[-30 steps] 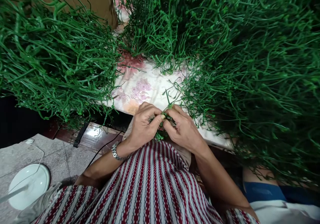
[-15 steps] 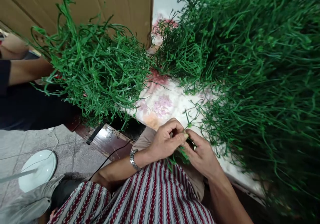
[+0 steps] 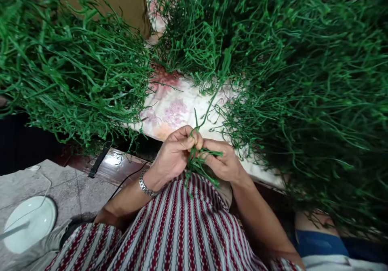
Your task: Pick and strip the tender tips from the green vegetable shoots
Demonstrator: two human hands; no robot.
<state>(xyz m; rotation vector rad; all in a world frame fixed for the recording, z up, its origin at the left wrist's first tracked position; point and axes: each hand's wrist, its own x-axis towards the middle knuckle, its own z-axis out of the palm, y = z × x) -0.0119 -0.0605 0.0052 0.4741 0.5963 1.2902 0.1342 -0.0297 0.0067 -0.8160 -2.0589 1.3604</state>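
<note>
My left hand [image 3: 177,152], with a metal watch [image 3: 146,185] at its wrist, pinches a green stem piece [image 3: 209,111] between thumb and finger. The stem rises from the fingertips over the flowered cloth [image 3: 176,109]. My right hand [image 3: 222,160] is beside it, fingers closed on the lower green strands [image 3: 201,168], which hang over the striped apron [image 3: 182,222]. Both hands touch at the fingertips. A large green heap [image 3: 303,89] lies to the right, and another green heap [image 3: 79,73] lies at the left.
Behind the left heap stands a cardboard panel [image 3: 124,0]. A round white base [image 3: 30,222] is on the tiled floor at the lower left, near a dark strap [image 3: 100,160] and a cable. At the lower right a person's knee and blue cloth [image 3: 321,242] show.
The view has shifted, so the hands and cloth appear further left and higher. A longer stem now rises from the fingers, and more green strands show below my hands. A person's arm at the left has mostly left view.
</note>
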